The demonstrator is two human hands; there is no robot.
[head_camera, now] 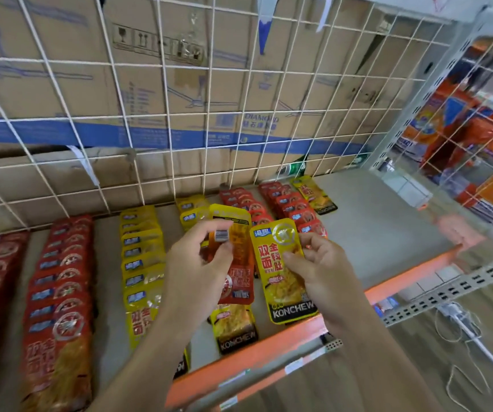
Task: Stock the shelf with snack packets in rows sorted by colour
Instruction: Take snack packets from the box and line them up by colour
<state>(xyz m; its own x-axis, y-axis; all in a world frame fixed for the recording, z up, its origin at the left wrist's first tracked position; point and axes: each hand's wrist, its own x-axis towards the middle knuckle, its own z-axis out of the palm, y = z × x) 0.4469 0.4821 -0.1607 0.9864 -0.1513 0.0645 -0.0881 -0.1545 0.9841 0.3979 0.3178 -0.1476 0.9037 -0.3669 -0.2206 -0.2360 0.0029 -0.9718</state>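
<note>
My left hand (197, 263) grips a small stack of packets (236, 257) held back side up, a yellow one over a red one, with a barcode showing under the fingers. My right hand (322, 266) pinches a yellow KONCHEW packet (280, 275) face up, just right of that stack. Both are held above the grey shelf (373, 233). On the shelf lie overlapping rows: red packets (61, 292) at left, a yellow row (141, 257), another yellow row (233, 325) under my hands, and red rows (292, 206) at the back right, with one yellow packet (313, 194) beside them.
A white wire grid (209, 114) backs the shelf, with cardboard boxes (61, 69) behind it. The shelf has an orange front edge (269, 349). Orange bags (477, 144) sit behind the wire side panel at right. A perforated metal rail (462, 289) and a loose cable (459, 322) are at lower right.
</note>
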